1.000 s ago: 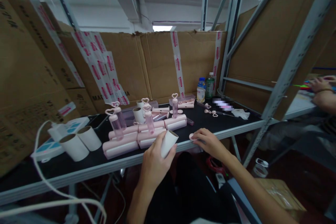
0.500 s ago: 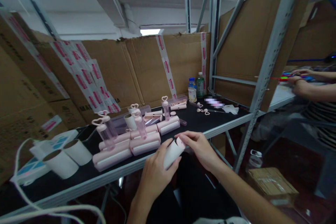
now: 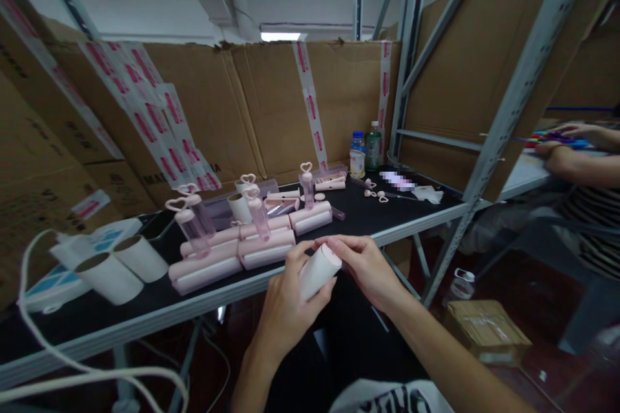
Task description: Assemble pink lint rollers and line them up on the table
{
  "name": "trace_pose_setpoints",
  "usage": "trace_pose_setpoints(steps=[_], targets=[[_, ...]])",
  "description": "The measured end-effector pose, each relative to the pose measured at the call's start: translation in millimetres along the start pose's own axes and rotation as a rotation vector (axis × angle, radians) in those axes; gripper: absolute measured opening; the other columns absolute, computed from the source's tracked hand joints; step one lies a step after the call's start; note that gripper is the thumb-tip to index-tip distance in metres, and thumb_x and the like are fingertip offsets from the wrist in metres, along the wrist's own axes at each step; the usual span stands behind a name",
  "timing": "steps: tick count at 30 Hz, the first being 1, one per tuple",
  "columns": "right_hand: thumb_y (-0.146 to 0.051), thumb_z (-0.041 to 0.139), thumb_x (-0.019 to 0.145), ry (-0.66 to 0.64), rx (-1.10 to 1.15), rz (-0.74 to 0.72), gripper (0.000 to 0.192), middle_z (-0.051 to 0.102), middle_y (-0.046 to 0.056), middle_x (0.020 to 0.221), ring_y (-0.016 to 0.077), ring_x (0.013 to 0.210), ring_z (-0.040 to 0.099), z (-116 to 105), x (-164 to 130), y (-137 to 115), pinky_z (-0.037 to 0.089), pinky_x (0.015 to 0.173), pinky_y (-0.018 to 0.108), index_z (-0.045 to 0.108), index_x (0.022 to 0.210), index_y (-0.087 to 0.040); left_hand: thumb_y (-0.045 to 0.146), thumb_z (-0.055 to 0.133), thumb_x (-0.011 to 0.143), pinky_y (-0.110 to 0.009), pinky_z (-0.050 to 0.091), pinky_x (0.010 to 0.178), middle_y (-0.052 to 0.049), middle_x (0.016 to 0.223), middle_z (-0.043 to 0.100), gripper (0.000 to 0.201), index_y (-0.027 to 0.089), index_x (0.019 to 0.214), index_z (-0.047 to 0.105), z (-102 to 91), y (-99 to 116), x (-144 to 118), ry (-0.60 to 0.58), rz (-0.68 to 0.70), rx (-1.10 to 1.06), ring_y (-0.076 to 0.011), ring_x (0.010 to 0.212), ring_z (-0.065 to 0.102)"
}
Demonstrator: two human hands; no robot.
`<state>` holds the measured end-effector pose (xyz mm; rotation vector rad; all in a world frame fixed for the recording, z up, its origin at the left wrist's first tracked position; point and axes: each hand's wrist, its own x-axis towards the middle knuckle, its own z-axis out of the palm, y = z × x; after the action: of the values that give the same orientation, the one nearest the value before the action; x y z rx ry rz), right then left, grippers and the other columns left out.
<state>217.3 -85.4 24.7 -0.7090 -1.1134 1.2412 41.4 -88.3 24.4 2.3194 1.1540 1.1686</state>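
Observation:
A white paper roll (image 3: 316,279) is tilted over the bench's front edge, with my left hand (image 3: 285,300) wrapped round it. At its upper end a round pale pink cap (image 3: 332,257) lies in the opening, about level with the rim. My right hand (image 3: 371,271) is closed, its thumb and fingertips pressed on the cap's edge. Just beyond my hands, several pink cylinders with white strips (image 3: 266,250) lie in rows on the bench. Clear pink tubes with heart-shaped loops (image 3: 260,216) stand on them.
Two wide white cardboard tubes (image 3: 109,279) stand left, beside a white-and-blue device with a white cable (image 3: 26,310). Bottles (image 3: 357,155) and small heart loops (image 3: 382,197) are farther back. A metal post (image 3: 484,142) rises at right; another person's hand (image 3: 555,150) works beyond it.
The pink cap has gone from standing at an angle in the roll's end to lying flat across it. My right fingers have shifted onto its edge. The view has tilted slightly downward.

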Motion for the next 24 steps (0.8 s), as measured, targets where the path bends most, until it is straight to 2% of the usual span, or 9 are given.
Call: trace_pose_setpoints(steps=[5,9,11,16,21,24], targets=[[-0.045,0.077,0.093,-0.099,0.000,0.032,0.030,0.081,0.006,0.094,0.0193,0.088,0.069,-2,-6,-11,0.048,0.084,0.030,0.085,0.112,-0.023,0.032,0.072,0.092,-0.028,0.054,0.075,0.001,0.101,0.075,0.082,0.030,0.160,0.027,-9.6,6,-2,-0.027,0.023,0.013,-0.0187,0.082,0.074],[-0.044,0.078,0.092,-0.149,0.041,0.070,0.030,0.081,0.005,0.091,0.0175,0.084,0.068,-3,-10,-17,0.048,0.081,0.028,0.084,0.112,-0.022,0.029,0.073,0.090,-0.029,0.057,0.085,-0.003,0.128,0.075,0.090,0.037,0.165,0.023,-13.6,7,-3,-0.043,0.080,0.022,-0.0225,0.104,0.077],[-0.042,0.079,0.092,-0.162,0.081,0.091,0.029,0.081,0.005,0.092,0.0161,0.083,0.067,-3,-12,-20,0.047,0.079,0.026,0.084,0.112,-0.022,0.027,0.073,0.089,-0.030,0.058,0.087,-0.003,0.133,0.074,0.092,0.037,0.166,0.022,-14.3,8,-4,-0.058,0.092,0.029,-0.0232,0.109,0.076],[-0.039,0.083,0.089,-0.182,0.162,0.112,0.028,0.081,0.005,0.094,0.0138,0.084,0.067,0,-15,-26,0.046,0.080,0.023,0.084,0.110,-0.021,0.026,0.073,0.089,-0.028,0.059,0.086,-0.001,0.128,0.076,0.092,0.037,0.165,0.023,-17.4,10,-6,-0.075,0.125,0.053,-0.0200,0.101,0.078],[-0.038,0.088,0.083,-0.202,0.231,0.149,0.028,0.079,0.003,0.086,0.0108,0.077,0.064,0,-16,-27,0.045,0.076,0.021,0.085,0.101,-0.018,0.025,0.073,0.089,-0.030,0.059,0.093,-0.003,0.144,0.068,0.081,0.037,0.159,0.033,-21.3,9,-6,-0.100,0.171,0.053,-0.0205,0.113,0.075],[-0.037,0.093,0.077,-0.180,0.294,0.174,0.027,0.078,0.002,0.083,0.0098,0.074,0.064,0,-16,-25,0.045,0.074,0.020,0.085,0.093,-0.018,0.023,0.072,0.089,-0.031,0.059,0.095,-0.003,0.145,0.067,0.074,0.035,0.153,0.039,-22.8,7,-5,-0.118,0.209,0.074,-0.0211,0.115,0.075]])
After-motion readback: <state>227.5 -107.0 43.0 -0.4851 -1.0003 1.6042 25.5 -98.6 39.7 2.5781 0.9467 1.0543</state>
